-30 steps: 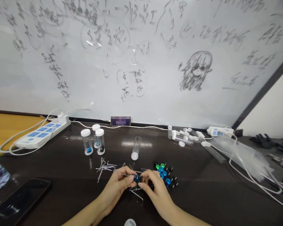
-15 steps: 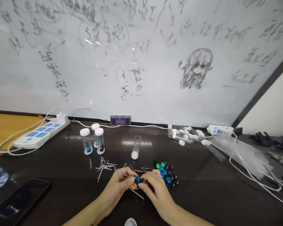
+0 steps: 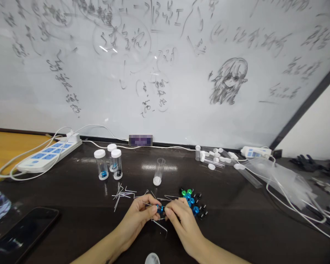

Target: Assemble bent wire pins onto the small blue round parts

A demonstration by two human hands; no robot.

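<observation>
My left hand (image 3: 139,218) pinches a small blue ring-shaped metal part (image 3: 160,209) between thumb and fingers. A thin rod shows at those fingertips, partly hidden. My right hand (image 3: 183,220) is closed at the other end of the blue part, its thumb against the index finger; what lies inside that pinch is mostly covered. Just right of it is a loose group of blue, green and black small parts (image 3: 195,210) with black screws. Several L-shaped hex keys (image 3: 123,194) lie left of my hands, and one more hex key (image 3: 161,226) sits below them.
An uncapped clear tube (image 3: 160,170) stands beyond my hands. Three white-capped tubes (image 3: 102,167) with small parts inside stand to the left. A phone (image 3: 24,234), a power strip (image 3: 49,154), loose tubes and caps (image 3: 216,157), a plastic bag (image 3: 280,179) and cables surround the area.
My right thumb has shifted up and forward against the index finger, and the dark piece seen there earlier is now mostly covered. My left hand keeps its pinch almost unmoved.
</observation>
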